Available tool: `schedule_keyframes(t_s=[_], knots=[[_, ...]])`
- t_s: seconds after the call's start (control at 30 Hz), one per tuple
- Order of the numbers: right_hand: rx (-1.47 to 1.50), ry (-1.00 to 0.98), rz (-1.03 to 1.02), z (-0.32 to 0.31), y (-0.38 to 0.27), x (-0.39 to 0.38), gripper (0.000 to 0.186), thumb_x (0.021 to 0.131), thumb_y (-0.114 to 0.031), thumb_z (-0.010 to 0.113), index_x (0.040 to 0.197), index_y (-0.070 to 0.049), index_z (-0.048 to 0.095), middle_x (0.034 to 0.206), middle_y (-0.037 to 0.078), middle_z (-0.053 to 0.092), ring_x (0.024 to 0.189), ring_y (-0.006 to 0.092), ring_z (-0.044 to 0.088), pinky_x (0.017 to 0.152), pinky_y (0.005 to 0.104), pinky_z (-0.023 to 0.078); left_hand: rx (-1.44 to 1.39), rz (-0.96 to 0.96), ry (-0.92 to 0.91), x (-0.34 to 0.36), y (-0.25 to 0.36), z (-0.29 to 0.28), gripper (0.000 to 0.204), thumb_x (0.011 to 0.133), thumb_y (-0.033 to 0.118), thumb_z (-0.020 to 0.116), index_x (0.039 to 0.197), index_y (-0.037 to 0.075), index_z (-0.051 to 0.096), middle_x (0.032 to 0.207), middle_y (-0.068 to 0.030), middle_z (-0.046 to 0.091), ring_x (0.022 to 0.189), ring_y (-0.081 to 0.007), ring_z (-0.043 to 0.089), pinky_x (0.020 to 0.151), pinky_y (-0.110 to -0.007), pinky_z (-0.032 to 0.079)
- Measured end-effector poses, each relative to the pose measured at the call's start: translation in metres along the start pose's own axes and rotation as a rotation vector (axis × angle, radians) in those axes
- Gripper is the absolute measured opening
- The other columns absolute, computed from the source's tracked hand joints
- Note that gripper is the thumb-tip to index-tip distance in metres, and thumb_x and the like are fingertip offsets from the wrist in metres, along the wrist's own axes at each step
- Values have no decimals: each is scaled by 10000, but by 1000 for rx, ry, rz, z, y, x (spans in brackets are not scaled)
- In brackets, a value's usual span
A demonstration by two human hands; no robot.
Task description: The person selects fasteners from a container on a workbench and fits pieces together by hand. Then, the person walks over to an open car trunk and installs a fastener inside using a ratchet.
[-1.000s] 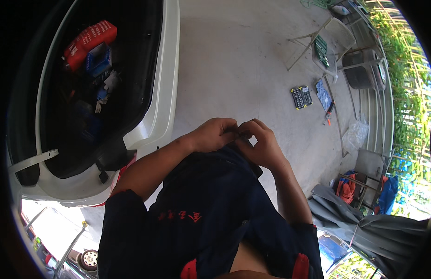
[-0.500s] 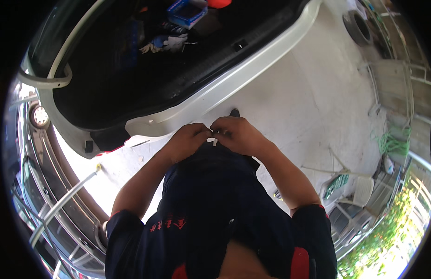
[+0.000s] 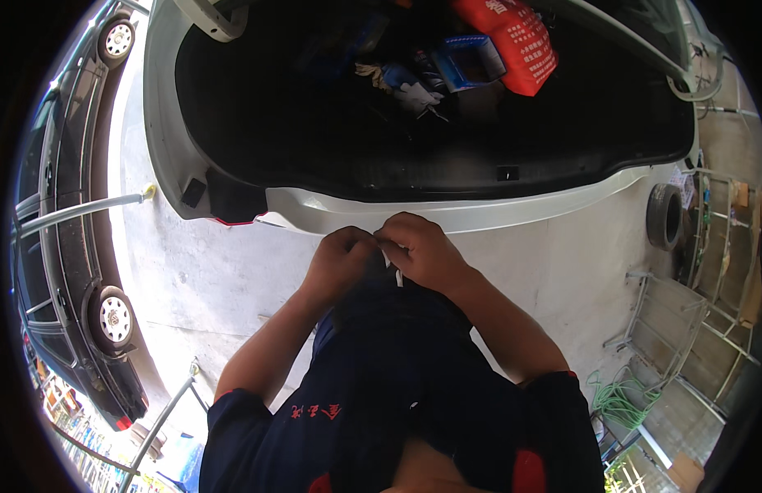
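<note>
My left hand point(image 3: 341, 259) and my right hand point(image 3: 424, 251) meet in front of my waist, fingertips pressed together. Both are closed in a pinch, and whatever they hold is too small and hidden to name. A narrow white strip point(image 3: 399, 278) shows just below the right fingers; whether it is held or part of the clothing, I cannot tell. Just beyond my hands runs the pale rear bumper point(image 3: 463, 217) of a car. Its open boot point(image 3: 315, 140) has a dark lining.
Inside the boot lie white work gloves point(image 3: 415, 96), a blue box point(image 3: 470, 62) and a red printed bag point(image 3: 517, 49). A dark car point(image 3: 73, 181) stands left. To the right are a tyre point(image 3: 664, 216), a metal frame point(image 3: 665, 320) and a coiled green hose point(image 3: 623, 401).
My view has turned left, so the boot now lies straight ahead and its red bag shows more fully. My hands stay together at the waist, still pinched.
</note>
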State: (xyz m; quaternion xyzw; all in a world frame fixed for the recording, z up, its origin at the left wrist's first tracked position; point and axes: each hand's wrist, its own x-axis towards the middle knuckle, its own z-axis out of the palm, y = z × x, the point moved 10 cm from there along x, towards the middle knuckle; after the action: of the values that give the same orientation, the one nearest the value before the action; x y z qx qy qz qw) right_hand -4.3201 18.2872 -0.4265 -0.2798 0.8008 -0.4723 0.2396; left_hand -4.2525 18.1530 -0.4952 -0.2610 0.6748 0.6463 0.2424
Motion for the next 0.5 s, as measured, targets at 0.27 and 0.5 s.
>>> schedule_keyframes(t_s=[0.27,0.5], knots=[[130,100,-71,6,5,55,131,913,-4,727,1042,-20,744,999,107,722,887,267,724,769,343,578,-268,-30,63,26,0,-26,241,1049,244,658,1050,3,654,737,11,571,618,-62,498,552,-241,414],[301,-149,-134,0,27,82,105,945,-10,682,1041,-19,723,977,106,722,897,236,724,778,341,575,-276,-38,345,19,4,-17,257,1032,212,641,1083,-30,711,857,-53,702,779,-93,623,714,-268,504]])
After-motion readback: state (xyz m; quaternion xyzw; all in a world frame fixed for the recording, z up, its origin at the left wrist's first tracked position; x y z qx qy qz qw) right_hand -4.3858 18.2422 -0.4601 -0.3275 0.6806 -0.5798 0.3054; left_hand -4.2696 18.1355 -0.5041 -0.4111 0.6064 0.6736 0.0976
